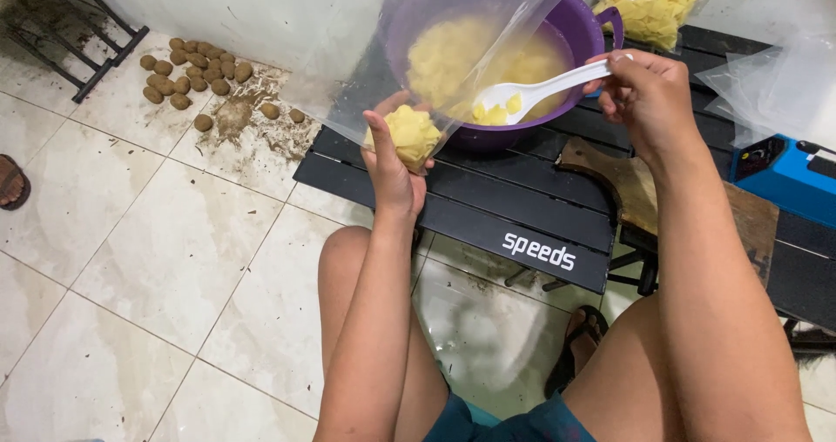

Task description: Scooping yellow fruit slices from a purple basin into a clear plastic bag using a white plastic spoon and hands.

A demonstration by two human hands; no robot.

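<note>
One clear plastic bag point(409, 67) was in my left hand point(394, 168), fingers curled shut round its bottom corner where a small lump of yellow potato pieces point(411, 134) had collected, thumb pressed on the near side. Bag mouth stood open above my fingers, leaning over the purple bowl point(575, 33). My right hand point(649, 98) was closed on the handle end of a white plastic spoon point(531, 89), pinched between thumb and fingertips, with its scoop loaded with a few yellow pieces just beyond my left fingertips, at the bag's opening and over the bowl rim.

Progress, judging by this: bag only a little filled, just the bottom corner, so early for this bag. Bowl beyond my fingers held plenty of pieces in cloudy water, so lots left to scoop. One filled bag of yellow pieces point(649, 2) lay past my right hand at the far edge of the black slatted table point(488, 215), so at least one bag looked done. Empty clear bags point(775, 85) sat to the right of my right hand, above a blue machine point(788, 176), kind couldn't be told. Unpeeled brown potatoes point(192, 72) lay on the tiled floor point(157, 259) well left of my left hand, in loose dirt, untouched
</note>
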